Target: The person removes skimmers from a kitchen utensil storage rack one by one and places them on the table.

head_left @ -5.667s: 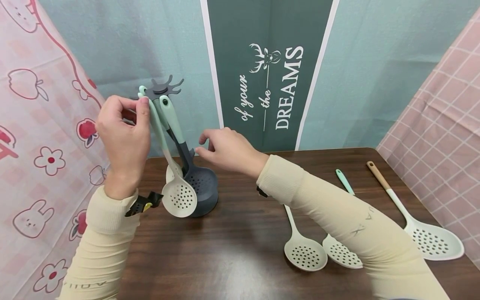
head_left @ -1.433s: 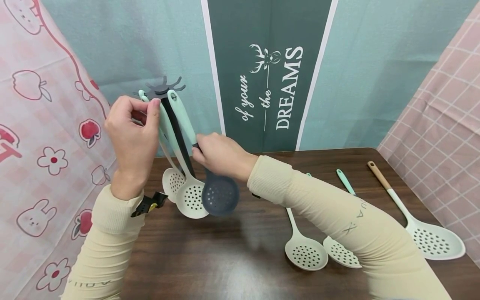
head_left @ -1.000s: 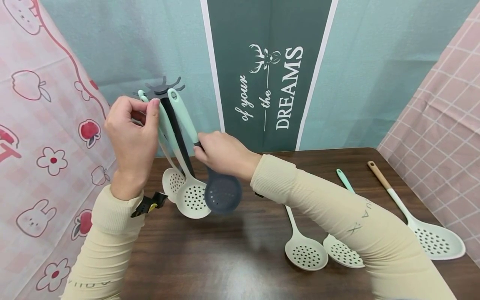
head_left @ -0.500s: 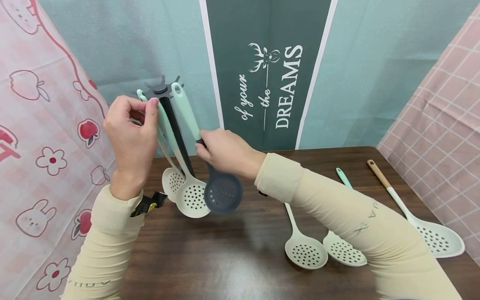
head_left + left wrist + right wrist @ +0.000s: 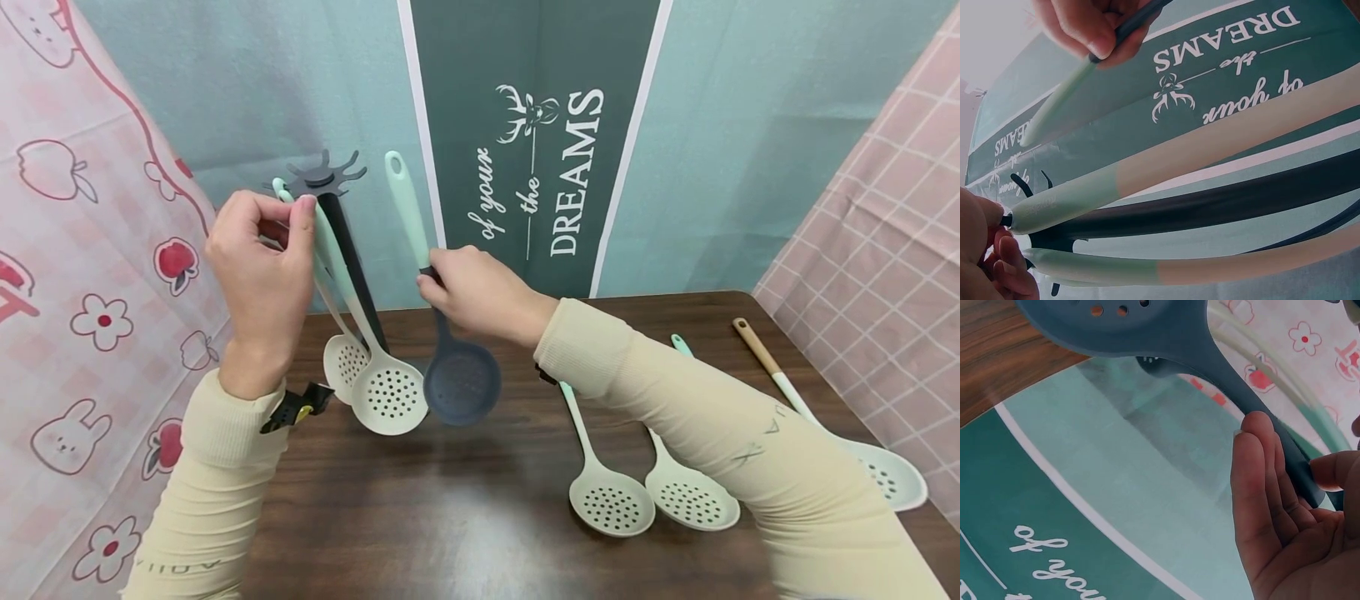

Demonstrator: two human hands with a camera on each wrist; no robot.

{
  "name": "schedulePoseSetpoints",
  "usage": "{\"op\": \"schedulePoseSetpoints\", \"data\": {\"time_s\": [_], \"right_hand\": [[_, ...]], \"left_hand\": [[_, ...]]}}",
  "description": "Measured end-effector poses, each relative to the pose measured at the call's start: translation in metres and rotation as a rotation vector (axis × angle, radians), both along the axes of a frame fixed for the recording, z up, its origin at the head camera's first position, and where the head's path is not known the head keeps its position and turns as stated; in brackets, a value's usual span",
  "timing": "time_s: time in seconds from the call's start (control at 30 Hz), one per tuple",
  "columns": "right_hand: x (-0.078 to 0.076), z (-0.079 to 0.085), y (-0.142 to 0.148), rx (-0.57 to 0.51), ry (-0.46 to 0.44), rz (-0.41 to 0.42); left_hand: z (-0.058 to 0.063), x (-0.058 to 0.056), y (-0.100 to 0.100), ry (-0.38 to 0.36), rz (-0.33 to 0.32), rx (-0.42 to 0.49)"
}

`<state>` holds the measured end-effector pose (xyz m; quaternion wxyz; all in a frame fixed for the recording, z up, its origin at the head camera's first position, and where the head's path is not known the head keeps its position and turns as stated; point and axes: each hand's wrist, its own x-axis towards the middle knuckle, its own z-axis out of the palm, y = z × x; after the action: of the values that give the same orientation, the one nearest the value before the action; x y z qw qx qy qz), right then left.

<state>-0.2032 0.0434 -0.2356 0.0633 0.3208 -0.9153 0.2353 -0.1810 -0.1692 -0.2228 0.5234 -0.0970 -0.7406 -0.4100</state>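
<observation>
Dark skimmer (image 5: pixel 462 385) now unhooked, neck (image 5: pixel 442 325) half-hidden in right hand's (image 5: pixel 483 290) grip, left hand (image 5: pixel 258 262) tight on rack (image 5: pixel 321 177)

Someone's right hand (image 5: pixel 483 292) grips a dark skimmer (image 5: pixel 462 383) by its neck, beside the stand (image 5: pixel 339 218) whose top the left hand (image 5: pixel 258 271) pinches. Two pale skimmers (image 5: pixel 389 396) hang there; three more pale utensils (image 5: pixel 611 500) lie on the table (image 5: pixel 337 517).

A staged booth is suggested by printed cloths (image 5: pixel 510 175) hung along three sides of a wood-grained tabletop (image 5: pixel 480 521)
</observation>
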Motion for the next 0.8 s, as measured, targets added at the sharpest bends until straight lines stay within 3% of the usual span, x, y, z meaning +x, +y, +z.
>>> {"op": "schedulePoseSetpoints", "data": {"time_s": [0.3,0.6,0.8], "right_hand": [[-0.008,-0.006,0.013,-0.028,-0.131,-0.076],[-0.014,-0.017,0.022,0.052,-0.283,-0.159],[-0.019,-0.033,0.028,0.096,-0.369,-0.166]], "left_hand": [[0.0,0.001,-0.001,0.006,-0.001,-0.006],[-0.001,0.0,-0.001,-0.004,0.001,0.008],[-0.001,0.0,0.0,-0.003,-0.003,0.007]]}}
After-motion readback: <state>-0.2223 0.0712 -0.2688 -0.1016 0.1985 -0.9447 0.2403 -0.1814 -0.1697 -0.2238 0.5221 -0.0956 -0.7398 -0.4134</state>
